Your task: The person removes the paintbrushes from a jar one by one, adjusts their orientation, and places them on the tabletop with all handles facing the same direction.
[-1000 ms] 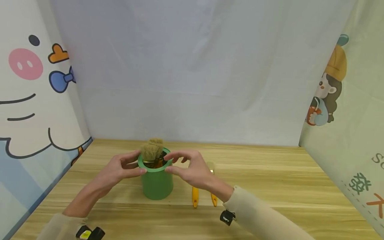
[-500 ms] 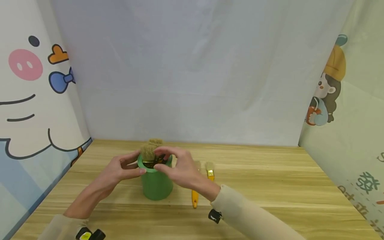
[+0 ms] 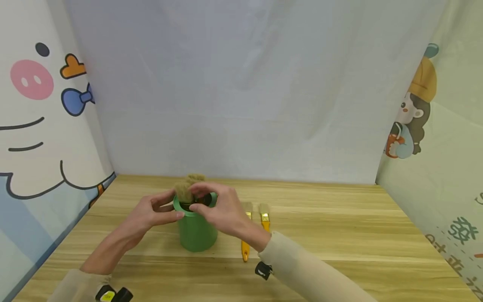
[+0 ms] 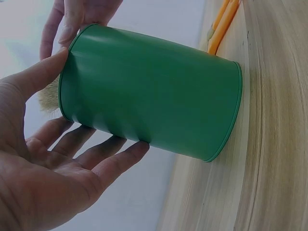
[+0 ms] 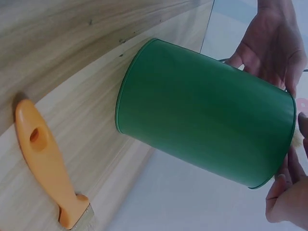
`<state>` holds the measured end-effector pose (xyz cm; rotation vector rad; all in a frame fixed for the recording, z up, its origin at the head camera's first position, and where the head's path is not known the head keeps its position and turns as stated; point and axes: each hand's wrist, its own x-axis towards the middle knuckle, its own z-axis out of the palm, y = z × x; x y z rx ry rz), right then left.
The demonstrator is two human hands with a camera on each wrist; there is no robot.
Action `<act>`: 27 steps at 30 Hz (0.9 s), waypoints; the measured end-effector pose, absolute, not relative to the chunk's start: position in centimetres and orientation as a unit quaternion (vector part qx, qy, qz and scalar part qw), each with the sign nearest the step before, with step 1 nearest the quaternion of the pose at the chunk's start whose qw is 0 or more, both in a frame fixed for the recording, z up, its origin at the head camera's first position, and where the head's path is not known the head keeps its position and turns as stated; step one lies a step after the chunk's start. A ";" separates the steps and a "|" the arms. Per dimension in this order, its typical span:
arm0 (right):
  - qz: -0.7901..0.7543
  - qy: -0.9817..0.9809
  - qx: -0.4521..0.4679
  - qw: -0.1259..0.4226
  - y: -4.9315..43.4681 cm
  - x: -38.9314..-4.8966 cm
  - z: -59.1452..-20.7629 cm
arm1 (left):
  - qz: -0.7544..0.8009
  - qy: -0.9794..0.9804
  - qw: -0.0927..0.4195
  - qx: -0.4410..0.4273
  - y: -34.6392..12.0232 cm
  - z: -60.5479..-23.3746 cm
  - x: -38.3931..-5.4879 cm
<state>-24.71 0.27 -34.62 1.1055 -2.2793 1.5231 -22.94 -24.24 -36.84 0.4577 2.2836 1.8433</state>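
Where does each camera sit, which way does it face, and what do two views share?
Head: worn on the person's head, facing forward and down at the green container and two brushes on the table; left hand, right hand and both sleeves show.
Left wrist: worn on that wrist, facing the container's side; both hands at the picture's left.
Right wrist: worn on that wrist, facing the container's side and one orange handle; both hands at the picture's right.
Wrist views share the container and table.

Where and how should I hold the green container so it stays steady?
Probably grip the green container high on its left, coming from that side: it is upright and smoothly round, so curling a hand around it suits, and the right hand reaches over it from the right. The left hand holds it there.
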 end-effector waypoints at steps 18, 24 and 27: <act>0.415 -0.798 0.412 0.149 -1.3 -24.5 -34.3 | 0.622 0.760 0.092 0.162 -24.4 -36.8 -22.8; 0.378 -0.814 0.406 0.174 -2.0 -24.8 -33.9 | 0.620 0.761 0.089 0.167 -24.3 -36.9 -22.9; 0.361 -0.823 0.396 0.189 -2.4 -24.9 -33.7 | 0.619 0.763 0.085 0.168 -24.3 -36.9 -23.0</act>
